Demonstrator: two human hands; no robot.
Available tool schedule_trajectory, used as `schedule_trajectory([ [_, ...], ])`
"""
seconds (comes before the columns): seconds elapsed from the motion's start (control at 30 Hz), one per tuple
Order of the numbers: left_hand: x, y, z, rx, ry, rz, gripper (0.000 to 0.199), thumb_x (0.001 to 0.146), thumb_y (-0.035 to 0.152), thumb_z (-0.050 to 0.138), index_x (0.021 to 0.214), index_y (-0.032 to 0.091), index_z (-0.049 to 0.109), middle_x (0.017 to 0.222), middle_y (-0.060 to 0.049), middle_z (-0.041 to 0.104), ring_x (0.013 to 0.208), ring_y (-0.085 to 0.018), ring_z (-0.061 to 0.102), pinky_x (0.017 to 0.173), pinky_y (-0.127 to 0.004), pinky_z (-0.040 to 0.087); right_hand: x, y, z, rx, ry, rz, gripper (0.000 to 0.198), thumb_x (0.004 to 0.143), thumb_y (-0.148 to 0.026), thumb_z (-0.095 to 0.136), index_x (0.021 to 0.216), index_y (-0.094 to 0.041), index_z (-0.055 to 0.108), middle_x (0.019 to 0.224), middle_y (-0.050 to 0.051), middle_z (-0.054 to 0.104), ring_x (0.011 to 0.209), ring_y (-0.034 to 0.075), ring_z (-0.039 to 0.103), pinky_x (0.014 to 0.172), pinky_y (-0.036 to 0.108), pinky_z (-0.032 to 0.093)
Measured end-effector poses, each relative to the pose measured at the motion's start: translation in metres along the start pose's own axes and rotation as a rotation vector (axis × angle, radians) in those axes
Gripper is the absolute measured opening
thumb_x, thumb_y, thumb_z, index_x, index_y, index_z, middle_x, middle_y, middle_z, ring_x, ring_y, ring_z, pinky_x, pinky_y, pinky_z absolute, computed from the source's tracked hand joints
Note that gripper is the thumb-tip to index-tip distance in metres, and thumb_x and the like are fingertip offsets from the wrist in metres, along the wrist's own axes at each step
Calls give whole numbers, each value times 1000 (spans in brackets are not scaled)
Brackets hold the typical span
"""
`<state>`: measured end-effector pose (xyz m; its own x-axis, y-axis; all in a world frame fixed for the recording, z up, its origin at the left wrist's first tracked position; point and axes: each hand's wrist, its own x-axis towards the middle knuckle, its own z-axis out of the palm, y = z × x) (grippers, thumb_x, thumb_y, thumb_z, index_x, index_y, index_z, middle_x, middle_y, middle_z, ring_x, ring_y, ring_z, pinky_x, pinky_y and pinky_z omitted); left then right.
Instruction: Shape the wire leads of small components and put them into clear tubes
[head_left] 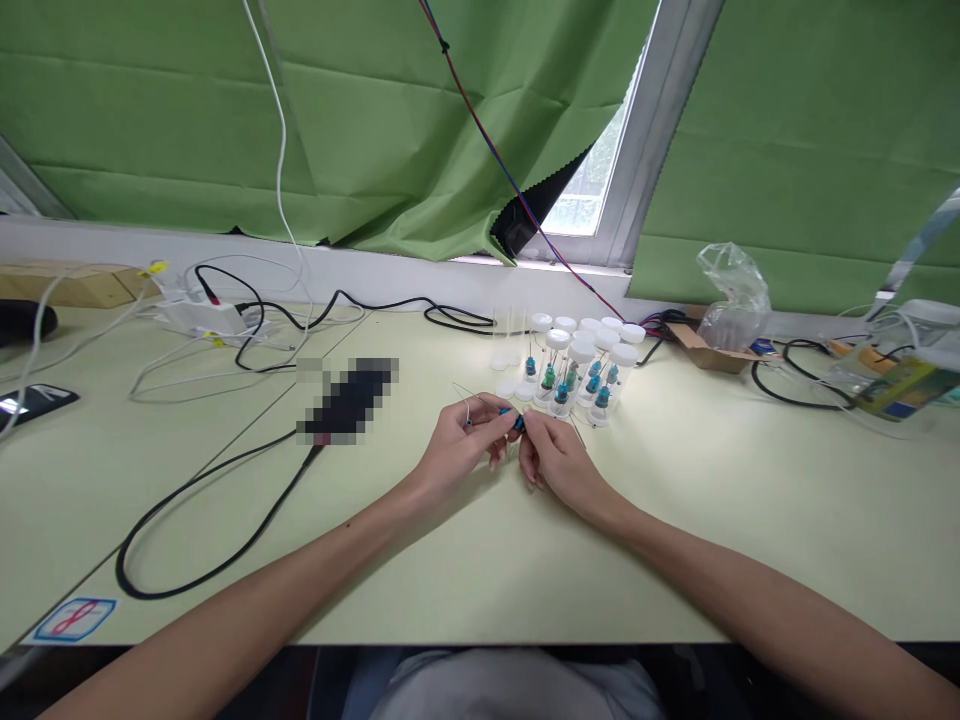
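Observation:
Between my two hands is a small blue piece with thin wires [517,422], just above the table. My left hand [461,440] pinches its left side with thumb and forefinger, and a fine wire sticks out past the knuckles. The fingertips of my right hand [559,455] close on its right side. What the piece is exactly is too small to make out. Right behind the hands stand several clear tubes with white caps [624,356], each holding a small teal or green wired piece [562,393].
Clear tubes without caps [510,340] stand left of the capped ones. A blurred dark device [349,400] with a black cable [124,560] lies to the left. A cardboard tray [709,350] holds a plastic bag at the back right. A white power strip [206,318] sits back left.

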<state>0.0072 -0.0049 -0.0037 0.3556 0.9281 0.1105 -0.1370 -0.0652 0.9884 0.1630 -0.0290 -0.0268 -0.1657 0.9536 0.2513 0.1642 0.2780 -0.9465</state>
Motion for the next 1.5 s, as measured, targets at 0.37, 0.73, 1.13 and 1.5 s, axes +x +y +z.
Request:
schedule_trajectory([
  [0.37,0,-1,0,-3,34,5,31,74,42,78,86,17,65,73,-1,63,52,-10,52,52,-28,44,0,0,-1,-17,-25,-15,40,99,-55,40,78,-22,49,47,-7,48,40,11,44,45,23,39],
  [0.73,-1,1,0,-2,-5,-2,28,76,41,76,84,17,65,67,-1,61,55,-11,53,54,-27,43,0,2,1,-23,-25,-22,52,99,-61,34,70,-21,51,47,-4,50,42,12,46,50,25,40],
  [1.13,-1,0,-2,53,-31,21,25,79,40,73,84,17,64,66,-1,61,58,-13,55,55,-27,43,0,2,1,-59,-41,-18,66,98,-65,27,55,-21,52,45,-1,51,45,13,49,55,27,41],
  [1.5,0,-1,-3,98,-48,42,24,83,40,70,85,18,64,66,0,60,57,-13,54,56,-27,44,0,2,-1,-90,-68,13,69,102,-58,28,49,-20,51,45,0,51,49,13,50,60,26,41],
])
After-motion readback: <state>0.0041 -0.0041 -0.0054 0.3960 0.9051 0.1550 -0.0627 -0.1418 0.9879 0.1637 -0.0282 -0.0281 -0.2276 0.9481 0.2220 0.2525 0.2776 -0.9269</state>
